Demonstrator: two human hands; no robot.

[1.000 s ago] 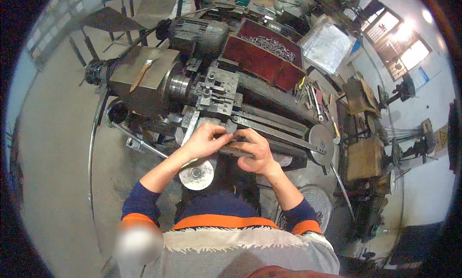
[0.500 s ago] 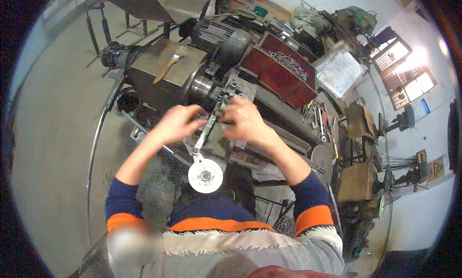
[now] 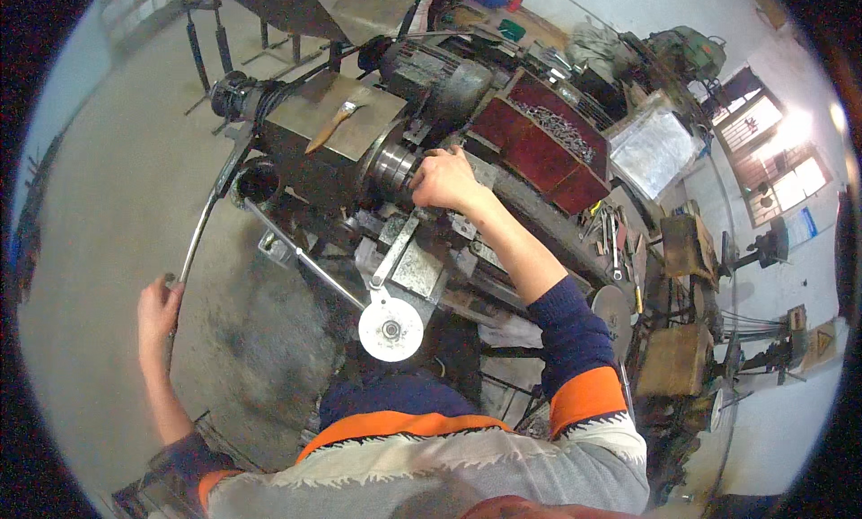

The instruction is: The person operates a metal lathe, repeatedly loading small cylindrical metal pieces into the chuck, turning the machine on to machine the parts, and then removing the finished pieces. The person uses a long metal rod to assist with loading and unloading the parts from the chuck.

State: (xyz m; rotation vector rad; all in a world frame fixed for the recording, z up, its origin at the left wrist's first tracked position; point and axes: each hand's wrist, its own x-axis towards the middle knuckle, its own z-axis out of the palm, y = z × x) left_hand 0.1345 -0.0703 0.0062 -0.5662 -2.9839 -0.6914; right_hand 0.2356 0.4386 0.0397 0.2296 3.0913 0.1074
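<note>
Out to the left, my left hand [image 3: 160, 312] is closed round the lower end of a long metal lever [image 3: 199, 236], which runs up to the lathe headstock [image 3: 314, 173]. My right hand [image 3: 446, 180] is at the shiny round chuck [image 3: 393, 167], its fingers curled in close to the chuck's face. Whatever those fingers hold is hidden by the hand. Below it lies the cross slide [image 3: 415, 272] with a flat bar handle [image 3: 395, 250] on it. A white round handwheel [image 3: 391, 326] sits at the slide's near end, in front of my waist.
A wooden-handled brush [image 3: 330, 127] lies on the headstock cover. Behind the chuck stands a dark red tray [image 3: 539, 169] heaped with small metal parts. Wrenches [image 3: 618, 245] lie at the right, below a silvery sheet-covered box [image 3: 651, 146]. A second metal rod [image 3: 310, 263] slants toward the handwheel.
My left hand has left the slide and moved far left onto the long lever. My right hand has moved up from the slide to the chuck. The view has shifted slightly.
</note>
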